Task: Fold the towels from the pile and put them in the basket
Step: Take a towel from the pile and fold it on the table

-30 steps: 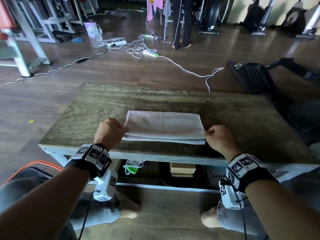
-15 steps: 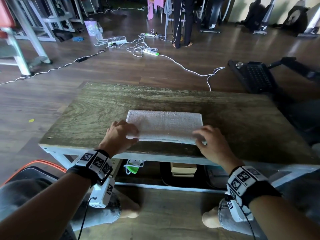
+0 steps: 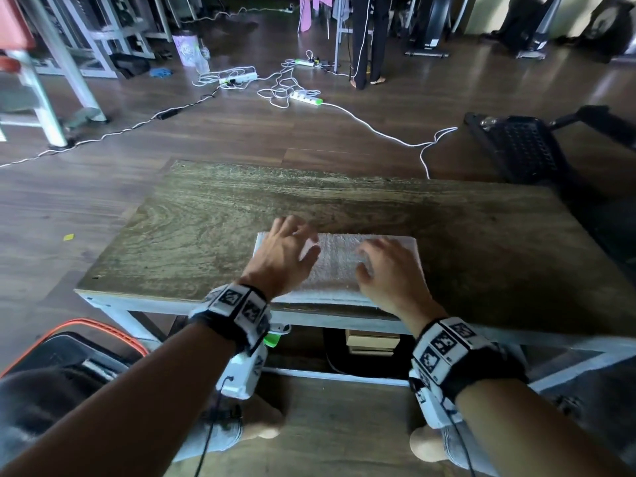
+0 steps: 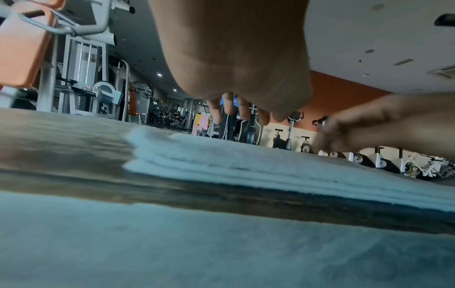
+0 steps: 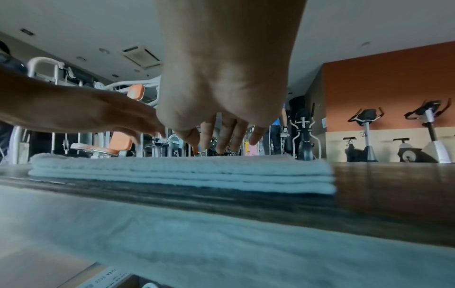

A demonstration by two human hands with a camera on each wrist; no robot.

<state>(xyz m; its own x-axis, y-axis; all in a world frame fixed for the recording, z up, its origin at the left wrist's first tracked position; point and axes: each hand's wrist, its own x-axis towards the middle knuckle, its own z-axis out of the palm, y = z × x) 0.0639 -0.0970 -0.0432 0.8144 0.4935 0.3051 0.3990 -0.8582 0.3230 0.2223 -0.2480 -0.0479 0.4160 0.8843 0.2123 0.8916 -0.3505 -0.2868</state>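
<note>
Looking down from the head view, an orange-rimmed dark basket [image 3: 65,342] sits on the floor at the lower left beside the person's knee; what it holds cannot be made out. The white towel [image 3: 339,266] lies folded into a long rectangle near the front edge of the wooden table [image 3: 206,228]. The left hand [image 3: 280,258] lies over the towel's left end with fingers spread and extended, and the right hand [image 3: 389,270] lies over its right half, fingers likewise loose and gripping nothing.

In the left wrist view, the towel [image 4: 221,165] shows stacked layers with a soft, rounded left end, resting flat on the table [image 4: 74,155]. The left hand [image 4: 236,58] stretches above it with straight fingers [image 4: 229,105]; the right hand [image 4: 384,124] reaches in from the right.

In the right wrist view, the towel [image 5: 184,173] shows several even terry layers, edges roughly aligned. The right hand [image 5: 226,78] is held over it, fingers pointing down at the top layer, with the left hand [image 5: 86,111] flat at the far end.
</note>
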